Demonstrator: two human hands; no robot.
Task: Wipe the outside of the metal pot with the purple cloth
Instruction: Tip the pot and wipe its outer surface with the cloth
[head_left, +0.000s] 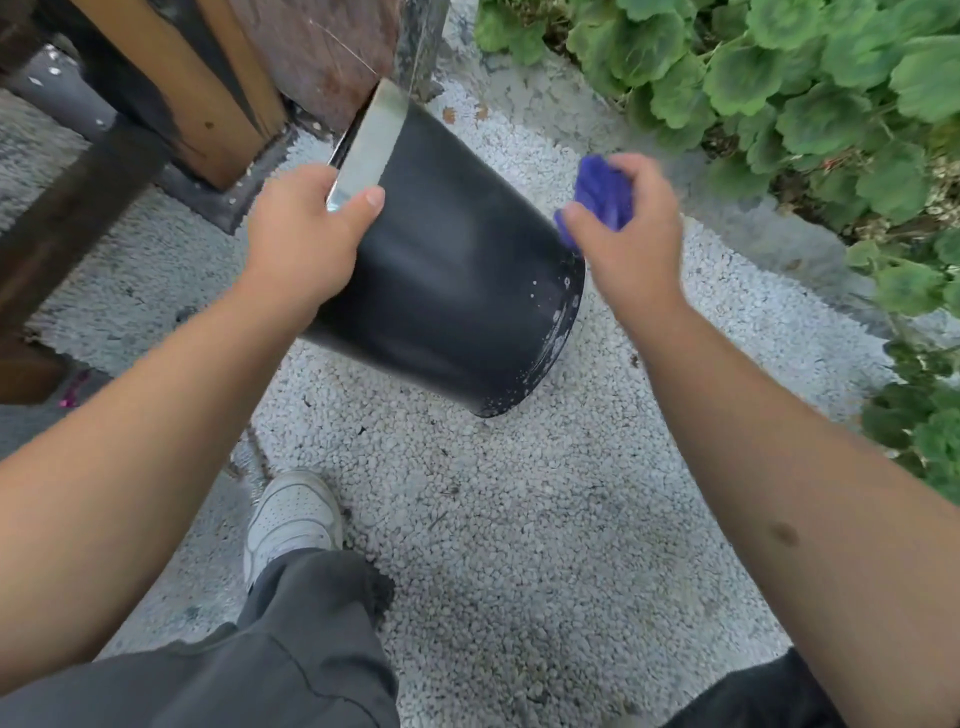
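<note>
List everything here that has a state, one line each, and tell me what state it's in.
metal pot: tipped on its side, held off the gravel, white specks near its base edge
purple cloth: bunched up in the right hand, at the pot's base edge
left hand: grips the pot's rim, thumb on the outside
right hand: holds the cloth
white shoe: planted on the gravel

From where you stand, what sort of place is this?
Probably a garden or yard outdoors. Pale gravel ground lies underfoot, round-leaved green plants border it on the right, and weathered wooden posts stand at the left beside the black metal pot.
</note>
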